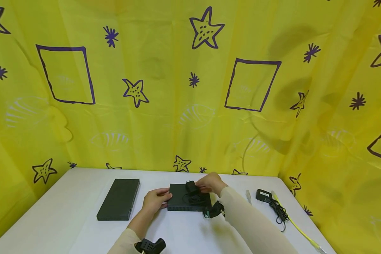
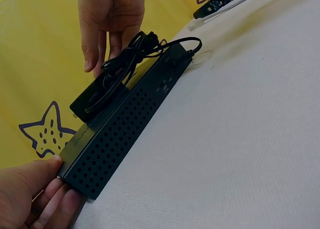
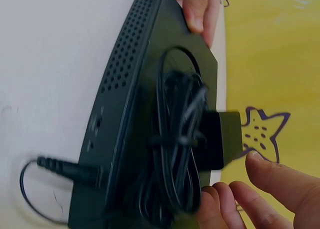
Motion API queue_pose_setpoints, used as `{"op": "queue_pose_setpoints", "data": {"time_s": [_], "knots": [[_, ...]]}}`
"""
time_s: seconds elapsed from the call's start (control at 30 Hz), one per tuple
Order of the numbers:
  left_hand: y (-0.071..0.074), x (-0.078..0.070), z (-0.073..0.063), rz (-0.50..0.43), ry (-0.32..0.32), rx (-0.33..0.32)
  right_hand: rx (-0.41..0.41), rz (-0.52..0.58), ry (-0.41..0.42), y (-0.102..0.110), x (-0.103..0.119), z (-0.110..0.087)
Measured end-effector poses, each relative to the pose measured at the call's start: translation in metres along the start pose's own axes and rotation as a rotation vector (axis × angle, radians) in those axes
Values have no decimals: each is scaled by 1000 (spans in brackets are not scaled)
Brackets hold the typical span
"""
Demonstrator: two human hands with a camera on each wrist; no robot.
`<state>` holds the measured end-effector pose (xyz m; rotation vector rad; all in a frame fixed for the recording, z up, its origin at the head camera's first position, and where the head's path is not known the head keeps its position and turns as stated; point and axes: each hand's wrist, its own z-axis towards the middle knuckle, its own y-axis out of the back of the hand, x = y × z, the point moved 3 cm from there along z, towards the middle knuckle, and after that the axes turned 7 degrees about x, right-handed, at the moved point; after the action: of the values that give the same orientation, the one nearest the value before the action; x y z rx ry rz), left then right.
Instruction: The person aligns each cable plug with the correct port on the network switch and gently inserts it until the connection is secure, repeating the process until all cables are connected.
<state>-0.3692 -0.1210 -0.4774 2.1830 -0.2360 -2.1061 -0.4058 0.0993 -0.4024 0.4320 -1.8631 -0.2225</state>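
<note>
A flat black network switch (image 1: 177,201) with a perforated edge lies in the middle of the white table. My left hand (image 1: 153,201) grips its left end, thumb on top and fingers beneath, as the left wrist view shows. On top of the switch rest a black power adapter (image 1: 191,186) and its tied cable bundle (image 3: 175,144). The cable's barrel plug (image 3: 72,170) sits in the socket on the perforated edge. My right hand (image 1: 212,183) is beside the adapter at the switch's far right, its thumb and loosely bent fingers apart, holding nothing in the right wrist view.
A larger black box (image 1: 119,199) with ports along one side lies to the left. On the right are another black adapter (image 1: 264,195) with a bundled cord, a yellow network cable (image 1: 300,230) and a pale cable end (image 1: 248,196). A yellow curtain (image 1: 165,123) hangs behind the table.
</note>
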Motion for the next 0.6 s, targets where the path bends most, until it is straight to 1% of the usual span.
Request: {"op": "queue_pose_setpoints", "data": {"time_s": [0.2,0.37,0.5,0.6], "knots": [[-1,-1,-1,-3,-5,5,3,13,0,18,-5,-1],[-1,0,-1,0,-4,4,8,23,-13,31,-16,-3],[-1,0,-1,2,0,4,15,37,-30,36,-26,-6],[-1,0,0,8,3,4,27,61,-25,37,-34,-9]]}}
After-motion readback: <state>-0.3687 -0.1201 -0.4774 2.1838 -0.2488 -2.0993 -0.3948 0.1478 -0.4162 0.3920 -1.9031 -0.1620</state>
